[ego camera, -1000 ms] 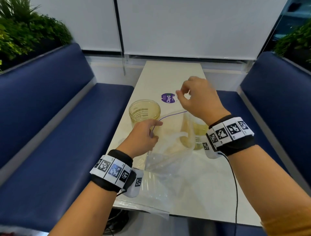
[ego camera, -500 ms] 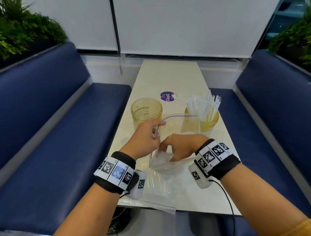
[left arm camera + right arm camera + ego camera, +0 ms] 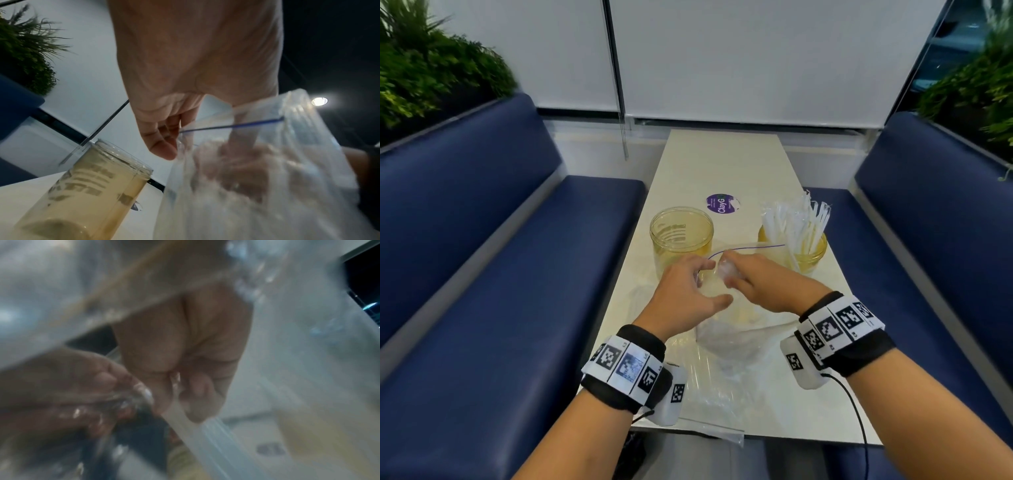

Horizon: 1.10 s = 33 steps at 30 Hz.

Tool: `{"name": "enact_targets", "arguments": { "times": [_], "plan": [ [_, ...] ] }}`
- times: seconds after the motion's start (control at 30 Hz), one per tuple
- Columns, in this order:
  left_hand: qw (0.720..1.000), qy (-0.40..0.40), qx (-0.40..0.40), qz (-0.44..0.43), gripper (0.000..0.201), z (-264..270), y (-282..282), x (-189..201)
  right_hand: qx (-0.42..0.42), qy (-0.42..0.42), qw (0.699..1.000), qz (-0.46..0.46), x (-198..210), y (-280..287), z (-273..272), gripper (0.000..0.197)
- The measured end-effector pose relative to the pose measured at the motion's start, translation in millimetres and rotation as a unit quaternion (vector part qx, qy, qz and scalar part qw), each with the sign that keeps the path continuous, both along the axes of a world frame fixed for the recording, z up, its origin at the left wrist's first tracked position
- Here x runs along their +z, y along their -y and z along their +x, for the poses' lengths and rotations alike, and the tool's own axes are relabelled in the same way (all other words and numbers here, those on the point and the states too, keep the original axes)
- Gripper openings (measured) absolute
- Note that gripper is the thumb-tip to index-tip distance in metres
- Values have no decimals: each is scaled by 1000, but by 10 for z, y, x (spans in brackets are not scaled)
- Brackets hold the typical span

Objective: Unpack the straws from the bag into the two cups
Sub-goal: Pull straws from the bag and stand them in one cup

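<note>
Straws [image 3: 796, 226] upright in right cup [image 3: 812, 258]

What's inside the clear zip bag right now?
Inside the clear plastic zip bag, the right hand is curled around a bundle of clear-wrapped straws. The left hand pinches the bag's mouth. Crinkled plastic hides whether more straws remain at the bottom.

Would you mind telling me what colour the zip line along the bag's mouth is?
The zip line on the bag is blue-purple, clearest in the left wrist view.
</note>
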<state>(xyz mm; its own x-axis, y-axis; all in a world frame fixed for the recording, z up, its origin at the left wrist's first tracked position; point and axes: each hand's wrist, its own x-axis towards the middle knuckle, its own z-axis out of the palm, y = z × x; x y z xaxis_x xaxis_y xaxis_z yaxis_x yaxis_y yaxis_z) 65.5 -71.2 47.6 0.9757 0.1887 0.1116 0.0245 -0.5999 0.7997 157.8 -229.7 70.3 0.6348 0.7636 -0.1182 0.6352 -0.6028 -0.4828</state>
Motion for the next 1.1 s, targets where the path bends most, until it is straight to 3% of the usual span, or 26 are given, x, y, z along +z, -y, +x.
{"name": "enact_targets", "arguments": {
  "times": [0.13, 0.33, 0.4, 0.5, 0.63, 0.73, 0.83, 0.97, 1.1],
  "plan": [
    [999, 14, 30, 11, 71, 34, 123, -44, 16, 5, 993, 115, 298, -35, -69, 9],
    [994, 89, 17, -59, 56, 129, 285, -26, 43, -15, 969, 242, 715, -114, -268, 5],
    [993, 101, 10, -52, 55, 169, 295, -32, 43, -22, 965, 259, 749, -125, -297, 10],
    [991, 127, 4, -47, 29, 210, 309, -62, 11, -62, 951, 304, 702, -127, -294, 31],
    [983, 178, 8, -34, 31, 235, 333, -55, -40, -68, 952, 297, 490, -168, -281, 69],
    [985, 165, 16, -47, 41, 226, 341, -11, -70, 57, 964, 249, 257, -261, -296, 50],
    [995, 94, 41, -3, 24, 216, 329, -9, -72, 133, 960, 236, 180, -343, -319, 33],
    [993, 70, 58, -68, 18, 237, 276, -51, -80, 150, 952, 256, 397, -374, -282, 34],
    [990, 51, 94, -90, 22, 243, 281, -40, -110, 139, 919, 351, 764, -366, -135, 32]
  ]
}}
